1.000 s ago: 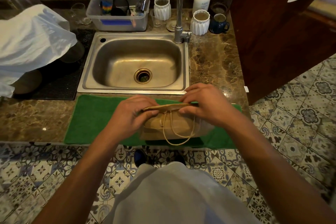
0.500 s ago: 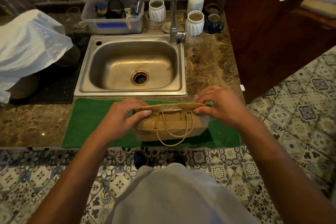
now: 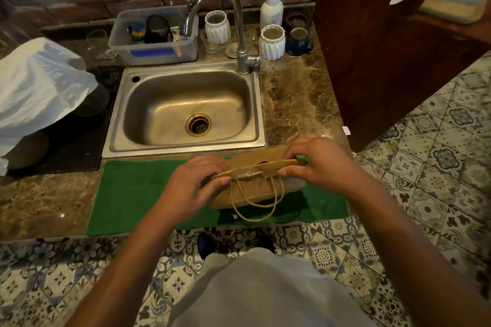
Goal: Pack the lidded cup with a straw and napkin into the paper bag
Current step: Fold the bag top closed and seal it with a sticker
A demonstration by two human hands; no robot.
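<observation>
**A:** Starting from the sink (image 3: 183,111) as the landmark, what lies to its left?

**B:** A crumpled white plastic bag (image 3: 37,87) sits left of the sink, over a black mat (image 3: 79,146).

**A:** And behind the sink?

**B:** A clear plastic tub (image 3: 156,42) stands behind its back left corner. The tap (image 3: 225,24) rises at its back right corner. Behind the sink to the right are two white ribbed cups (image 3: 272,42), a pump bottle (image 3: 271,5) and a dark blue mug (image 3: 299,41).

**A:** Where is the paper bag?

**B:** The brown paper bag (image 3: 252,188) rests on a green cloth (image 3: 138,194), in front of the sink toward its right corner. Its top edge is pressed nearly flat. Its twine handles (image 3: 255,207) hang down the near side.

**A:** What are the hands doing?

**B:** The left hand (image 3: 196,180) is closed on the left end of the bag's top edge, thumb and fingers pinching the paper. The right hand (image 3: 316,164) pinches the right end the same way.

**A:** Can the cup be seen?

**B:** No. A small dark gap shows at the bag's mouth, but what is inside cannot be made out.
</observation>
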